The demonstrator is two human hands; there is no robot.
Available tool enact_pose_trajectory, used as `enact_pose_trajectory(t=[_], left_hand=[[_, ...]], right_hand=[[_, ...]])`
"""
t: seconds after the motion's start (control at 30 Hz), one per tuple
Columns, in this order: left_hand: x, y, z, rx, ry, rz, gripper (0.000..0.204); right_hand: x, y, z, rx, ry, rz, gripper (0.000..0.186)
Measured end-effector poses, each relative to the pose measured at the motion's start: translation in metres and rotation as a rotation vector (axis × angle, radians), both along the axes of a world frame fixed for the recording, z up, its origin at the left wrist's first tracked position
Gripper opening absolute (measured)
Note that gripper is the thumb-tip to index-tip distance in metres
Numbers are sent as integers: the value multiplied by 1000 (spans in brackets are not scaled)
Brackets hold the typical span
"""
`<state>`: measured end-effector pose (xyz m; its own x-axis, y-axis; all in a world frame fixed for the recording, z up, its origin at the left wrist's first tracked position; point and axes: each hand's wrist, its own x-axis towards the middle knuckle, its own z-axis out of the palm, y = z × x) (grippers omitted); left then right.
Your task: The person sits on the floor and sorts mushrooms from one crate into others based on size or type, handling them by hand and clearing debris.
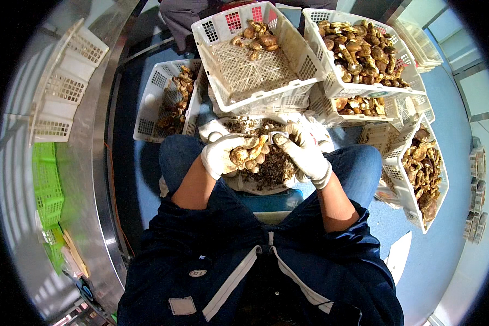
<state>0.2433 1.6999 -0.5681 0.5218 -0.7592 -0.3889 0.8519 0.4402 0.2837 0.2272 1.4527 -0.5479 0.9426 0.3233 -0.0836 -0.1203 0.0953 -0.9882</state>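
I sit with both hands in white work gloves over a white tub of dark trimmings between my knees. My left hand is closed around a brown mushroom. My right hand grips a small metal blade with its edge at the mushroom's stem. Right in front stands a white slotted crate with a few mushrooms at its far end.
A full crate of mushrooms stands at the front right over another crate. More crates lie at the right and the left. A steel counter runs along the left, with green crates beyond.
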Motion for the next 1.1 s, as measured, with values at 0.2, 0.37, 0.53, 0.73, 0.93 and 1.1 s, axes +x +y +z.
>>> enact_pose_trajectory(t=[0.2,0.37,0.53,0.73,0.93,1.1], left_hand=[[3,-4,-2,37,-220,-47,45],[-3,-13,5,363,-409,94,42],[-7,-31,8,569,-493,10,35],[-5,-30,8,618,-560,17,32],[-1,-28,13,703,-714,-60,32],[0,-30,18,744,-683,-123,33]], right_hand=[[0,-5,-11,-87,-62,3,16],[2,-4,0,-250,-124,-132,20],[0,-6,-6,-483,-191,-166,25],[1,-7,2,-621,-256,-105,23],[3,-9,5,-427,-229,-137,25],[3,-10,-5,-529,-244,-156,24]])
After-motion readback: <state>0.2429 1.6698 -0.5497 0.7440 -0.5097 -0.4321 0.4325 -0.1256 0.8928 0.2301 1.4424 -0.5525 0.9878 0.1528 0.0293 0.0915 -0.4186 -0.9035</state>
